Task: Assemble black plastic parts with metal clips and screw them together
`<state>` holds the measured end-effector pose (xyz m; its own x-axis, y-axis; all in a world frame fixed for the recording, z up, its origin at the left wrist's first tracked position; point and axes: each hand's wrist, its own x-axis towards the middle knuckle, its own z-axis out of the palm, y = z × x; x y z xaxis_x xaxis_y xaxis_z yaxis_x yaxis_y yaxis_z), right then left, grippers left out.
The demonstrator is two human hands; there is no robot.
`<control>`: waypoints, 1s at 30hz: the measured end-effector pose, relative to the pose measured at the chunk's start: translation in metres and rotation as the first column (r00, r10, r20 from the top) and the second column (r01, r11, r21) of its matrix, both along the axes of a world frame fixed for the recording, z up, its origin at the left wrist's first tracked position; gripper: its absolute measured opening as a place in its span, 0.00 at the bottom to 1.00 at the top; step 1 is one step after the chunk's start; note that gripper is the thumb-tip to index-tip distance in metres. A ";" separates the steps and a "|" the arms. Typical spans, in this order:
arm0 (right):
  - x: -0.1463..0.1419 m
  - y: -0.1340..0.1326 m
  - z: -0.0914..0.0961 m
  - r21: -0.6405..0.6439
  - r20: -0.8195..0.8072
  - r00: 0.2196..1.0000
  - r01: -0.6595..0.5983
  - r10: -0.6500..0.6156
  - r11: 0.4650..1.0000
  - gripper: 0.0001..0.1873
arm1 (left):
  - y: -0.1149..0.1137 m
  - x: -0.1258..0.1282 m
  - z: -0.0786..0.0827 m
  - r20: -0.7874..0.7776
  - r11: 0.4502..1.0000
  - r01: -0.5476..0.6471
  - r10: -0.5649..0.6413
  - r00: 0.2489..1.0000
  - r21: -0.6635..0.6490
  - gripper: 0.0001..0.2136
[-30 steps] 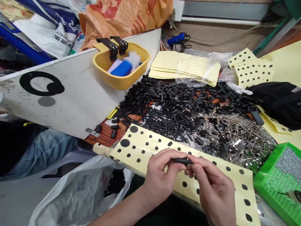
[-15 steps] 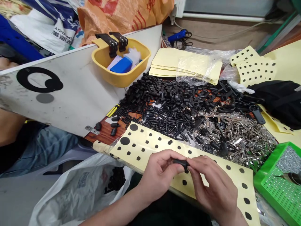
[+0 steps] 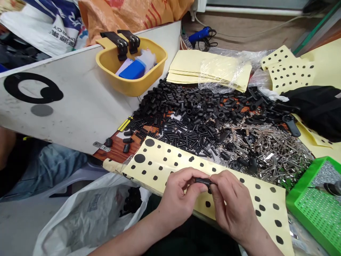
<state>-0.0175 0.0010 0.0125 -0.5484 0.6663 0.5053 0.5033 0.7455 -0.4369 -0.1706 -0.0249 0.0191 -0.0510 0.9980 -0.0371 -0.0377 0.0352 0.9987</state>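
Between my two hands is a small black plastic cylindrical part (image 3: 203, 181), held above a yellow sheet with black dots (image 3: 170, 161). My left hand (image 3: 179, 197) pinches its body between thumb and fingers. The fingertips of my right hand (image 3: 234, 204) are closed at the part's right end; what they grip there is mostly hidden. Just beyond the sheet lie short black ribbed rods (image 3: 183, 137), a heap of black plastic pieces (image 3: 183, 97) and a pile of thin metal pieces (image 3: 277, 156).
A yellow bin (image 3: 130, 87) hangs on a white partition (image 3: 77, 92) at left. Yellow sheets (image 3: 183, 65) are stacked at the back. The green basket (image 3: 314, 206) stands at right, and a white plastic bag (image 3: 87, 209) hangs below left. Another person's jeans (image 3: 58, 165) show beyond the partition.
My right hand has turned and its fingers have drawn closer together at the part's end. My left hand keeps its hold. The whole view has shifted slightly.
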 end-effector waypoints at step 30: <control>-0.010 -0.001 -0.005 -0.200 -0.210 0.970 0.084 -0.126 0.976 0.03 | 0.000 -0.011 -0.007 0.399 0.966 0.024 0.084 0.913 -0.259 0.07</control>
<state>-0.0276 -0.0001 0.0077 -0.3595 0.8090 0.4650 0.4501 0.5869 -0.6731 -0.1812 -0.0251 0.0117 -0.0075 0.9503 -0.3113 -0.4402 0.2764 0.8543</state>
